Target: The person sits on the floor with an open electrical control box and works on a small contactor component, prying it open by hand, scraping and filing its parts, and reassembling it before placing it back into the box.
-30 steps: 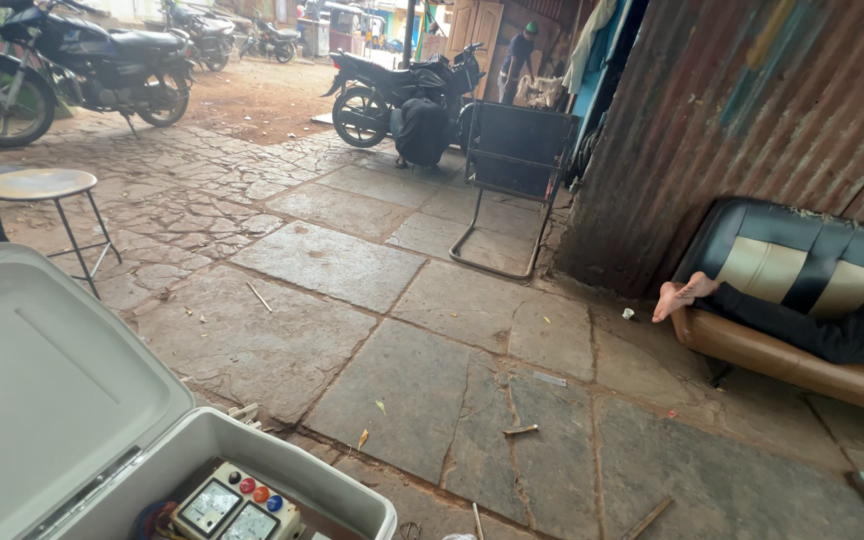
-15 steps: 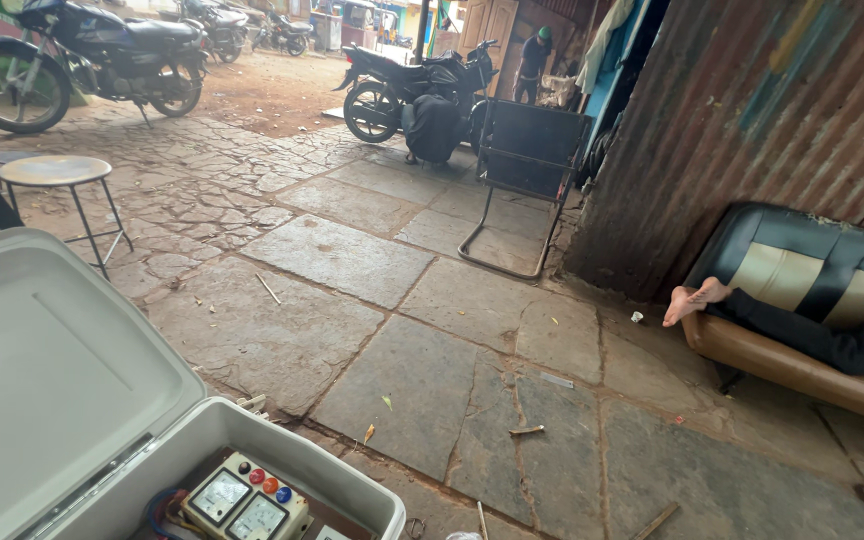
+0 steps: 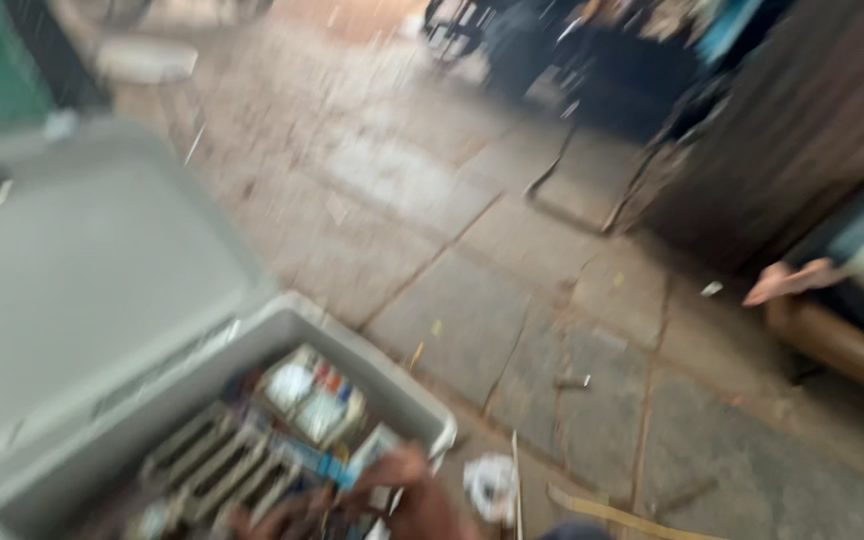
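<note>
— Where are the hands right now?

— One hand (image 3: 407,495) shows at the bottom edge, reaching into the open grey box (image 3: 402,395). The picture is smeared, so I cannot tell which hand it is, or whether the fingers are spread or pinching something. No other hand is in view.

— What is it nearest to?

— Just beyond the fingers lies a meter (image 3: 312,400) with pale dials and small red and blue dots, near the box's far wall. Beside the hand, toward the lid, run pale bars like a metal rack (image 3: 212,465). The lid (image 3: 82,290) stands open, well away from the hand.

— And outside the box?

— A crumpled white scrap (image 3: 492,485) lies on the stone floor (image 3: 552,330), just beside the hand's outer side. Far off, someone's bare foot (image 3: 787,282) rests on a couch (image 3: 852,320).

— How should a reach like this go?

— Slowly, I would judge: the box looks crowded, so the fingers should come straight down and close on one item, clear of the wires.
</note>
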